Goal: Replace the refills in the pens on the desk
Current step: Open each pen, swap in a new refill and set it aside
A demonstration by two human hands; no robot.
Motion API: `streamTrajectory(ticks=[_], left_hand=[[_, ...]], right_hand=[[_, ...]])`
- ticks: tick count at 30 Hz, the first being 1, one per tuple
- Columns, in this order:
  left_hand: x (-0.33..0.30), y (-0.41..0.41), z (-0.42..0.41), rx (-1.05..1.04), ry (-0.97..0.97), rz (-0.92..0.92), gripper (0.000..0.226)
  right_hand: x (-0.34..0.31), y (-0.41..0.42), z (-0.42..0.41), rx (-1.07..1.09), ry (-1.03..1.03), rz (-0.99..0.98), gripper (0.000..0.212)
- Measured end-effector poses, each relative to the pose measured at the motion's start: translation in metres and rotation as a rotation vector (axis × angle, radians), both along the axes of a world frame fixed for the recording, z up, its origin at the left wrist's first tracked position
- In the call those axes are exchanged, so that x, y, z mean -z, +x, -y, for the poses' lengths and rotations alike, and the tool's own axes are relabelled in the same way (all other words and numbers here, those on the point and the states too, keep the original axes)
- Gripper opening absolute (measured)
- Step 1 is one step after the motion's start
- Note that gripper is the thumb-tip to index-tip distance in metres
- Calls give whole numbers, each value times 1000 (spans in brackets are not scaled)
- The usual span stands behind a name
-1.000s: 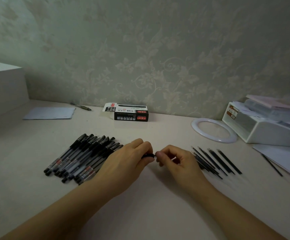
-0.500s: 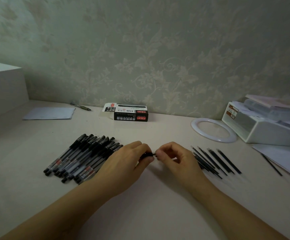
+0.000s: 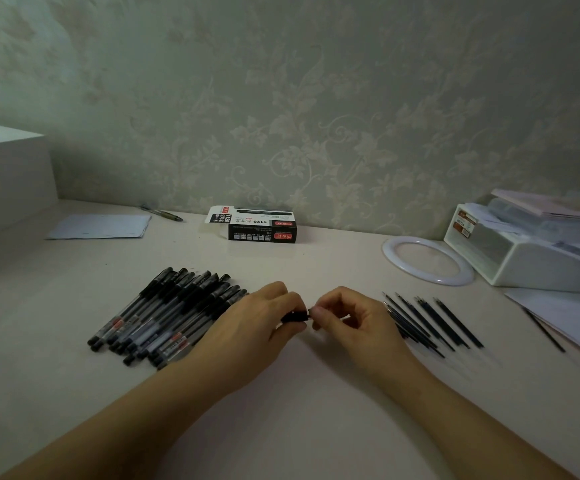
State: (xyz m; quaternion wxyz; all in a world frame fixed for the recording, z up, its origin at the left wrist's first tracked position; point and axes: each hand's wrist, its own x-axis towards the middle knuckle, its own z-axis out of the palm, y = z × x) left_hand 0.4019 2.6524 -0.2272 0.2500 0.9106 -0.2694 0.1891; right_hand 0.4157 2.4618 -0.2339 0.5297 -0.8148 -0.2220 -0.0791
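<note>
White box [image 3: 7, 174]: far left corner of the counter [image 3: 316, 427], against the wall.

Paper sheet [image 3: 99, 226]: flat, near the far edge, just right of the white box.

Single pen [image 3: 162, 213]: near the far edge, just beyond the sheet's right corner.

Pile of pens [image 3: 167, 315]: black-capped, clear barrels, lying side by side and overlapping, left of centre; caps point toward the far edge.

Pen carton [image 3: 260, 226]: black and white, flap open, at the far edge near the middle.

Left hand [image 3: 247, 337]: centre of the counter, fingers curled round one end of a short black pen piece [image 3: 295, 316]; its wrist overlaps the near right side of the pile.

Right hand [image 3: 354, 327]: just right of the left hand, fingertips pinching the other end of the same black piece. What part of a pen it is cannot be told.

Refills [image 3: 430, 322]: thin dark rods in a loose row, just right of the right hand.

White ring [image 3: 427, 259]: flat, toward the far right.

White tray [image 3: 538, 258]: far right corner, stacked with papers.

Loose papers [image 3: 569, 317]: right edge, a thin dark rod [image 3: 545, 330] lying across them.
</note>
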Motion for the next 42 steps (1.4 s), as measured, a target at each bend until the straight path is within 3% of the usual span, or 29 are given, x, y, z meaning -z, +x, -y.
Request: streamTrajectory(ticks=[6,10,22,26,32,35,37,42], left_hand=[[0,1,-1,-37,-47,1,11],[-1,1,-1,-21,-18,11,8],[0,1,-1,-43,-10,11,17],[-1,1,-1,-48,-7,7,17],[-3,0,0,-100,-42,9,16],[-3,-1,0,-118,-37,7,20],[-4,-2,0,-119,-34,3,22],[-5,-3,-1,-123,-43,8,23]], right_hand=[[0,1,1,21,25,4,15],[1,2,0,53,23,-13,4],[0,1,0,67,1,0,22],[1,1,1,55,-8,9,8],[0,5,3,161,225,-81,13],[1,7,6,228,301,-90,6],[1,6,5,239,241,-75,6],[3,0,-1,141,-158,67,8]])
